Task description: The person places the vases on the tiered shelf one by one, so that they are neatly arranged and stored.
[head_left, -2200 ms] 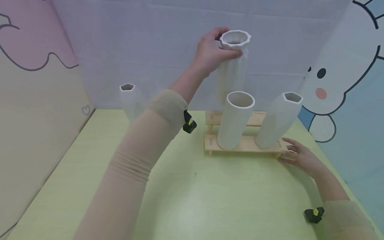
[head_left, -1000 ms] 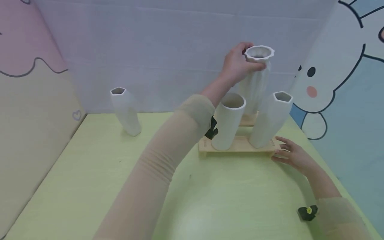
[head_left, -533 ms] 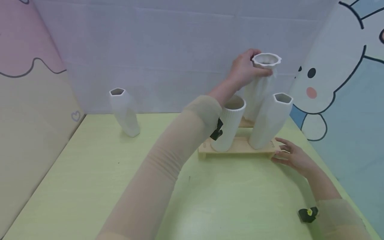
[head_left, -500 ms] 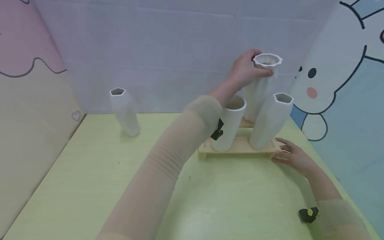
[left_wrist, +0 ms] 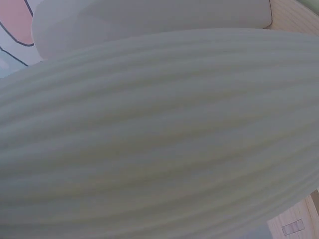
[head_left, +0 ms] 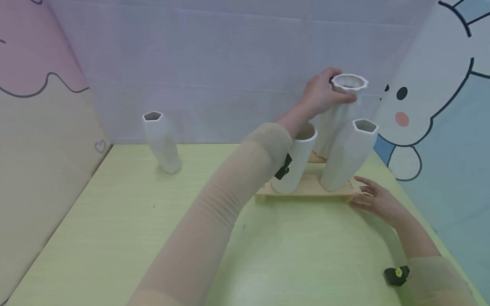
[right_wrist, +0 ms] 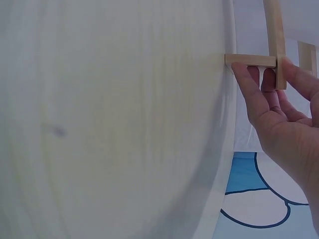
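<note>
My left hand (head_left: 321, 93) grips a tall white vase (head_left: 332, 127) just below its scalloped rim, with the thumb across the near side. The vase stands upright over the rear board of a wooden two-step stand (head_left: 311, 187), its base right at the board. On the front board are a white ribbed vase (head_left: 296, 163), partly behind my left forearm, and a white faceted vase (head_left: 346, 157). My right hand (head_left: 379, 204) holds the stand's right end, thumb on the board's upper side and fingers by its leg (right_wrist: 251, 60). White ribbing (left_wrist: 159, 134) fills the left wrist view.
Another white faceted vase (head_left: 162, 142) stands at the back left of the pale green table (head_left: 115, 238). A light cloth wall (head_left: 214, 72) rises behind the table, with printed cartoon walls at both sides.
My left hand has carried the scalloped vase right and down, from above the stand onto the rear board's level. My right hand has kept its place at the stand's end.
</note>
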### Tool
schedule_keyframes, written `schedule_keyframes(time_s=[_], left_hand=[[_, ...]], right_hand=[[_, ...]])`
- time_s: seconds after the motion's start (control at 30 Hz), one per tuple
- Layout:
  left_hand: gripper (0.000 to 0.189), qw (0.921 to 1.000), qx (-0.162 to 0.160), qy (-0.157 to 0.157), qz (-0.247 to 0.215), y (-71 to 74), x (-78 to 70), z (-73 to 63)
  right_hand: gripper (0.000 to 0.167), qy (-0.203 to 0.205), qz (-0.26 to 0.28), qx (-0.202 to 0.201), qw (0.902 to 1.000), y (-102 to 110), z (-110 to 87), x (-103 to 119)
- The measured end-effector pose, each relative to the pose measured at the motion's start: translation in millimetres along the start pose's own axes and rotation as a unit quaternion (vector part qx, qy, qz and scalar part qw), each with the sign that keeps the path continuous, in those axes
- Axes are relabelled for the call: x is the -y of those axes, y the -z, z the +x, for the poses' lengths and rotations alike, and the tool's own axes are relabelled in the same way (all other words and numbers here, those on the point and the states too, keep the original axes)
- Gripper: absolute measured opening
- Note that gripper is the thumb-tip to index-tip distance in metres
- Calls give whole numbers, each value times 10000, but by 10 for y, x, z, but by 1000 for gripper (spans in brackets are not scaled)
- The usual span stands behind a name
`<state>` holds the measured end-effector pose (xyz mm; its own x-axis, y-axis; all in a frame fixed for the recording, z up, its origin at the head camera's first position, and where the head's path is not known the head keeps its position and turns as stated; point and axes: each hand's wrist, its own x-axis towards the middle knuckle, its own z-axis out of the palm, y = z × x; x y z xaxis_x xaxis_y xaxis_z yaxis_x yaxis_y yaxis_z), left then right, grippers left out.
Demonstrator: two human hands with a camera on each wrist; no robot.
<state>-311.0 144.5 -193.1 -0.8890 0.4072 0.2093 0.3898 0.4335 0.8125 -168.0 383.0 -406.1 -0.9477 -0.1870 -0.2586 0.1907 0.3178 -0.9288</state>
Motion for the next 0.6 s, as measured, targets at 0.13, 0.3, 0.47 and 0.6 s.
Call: schedule_keyframes(time_s=[0.13, 0.3, 0.47, 0.6], left_hand=[[78, 9998, 115, -11, 134, -2, -13, 28], [79, 9994, 285, 45, 168, -28, -40, 29], [75, 9994, 269, 116, 161, -40, -34, 16], [76, 9993, 315, 122, 148, -28, -18, 12]], right_hand=[[73, 37, 1, 8, 10000, 0, 4, 4], [71, 75, 37, -16, 10000, 2, 8, -4], [74, 18, 30, -2, 10000, -19, 20, -25], [76, -58, -21, 24, 10000, -28, 33, -29]])
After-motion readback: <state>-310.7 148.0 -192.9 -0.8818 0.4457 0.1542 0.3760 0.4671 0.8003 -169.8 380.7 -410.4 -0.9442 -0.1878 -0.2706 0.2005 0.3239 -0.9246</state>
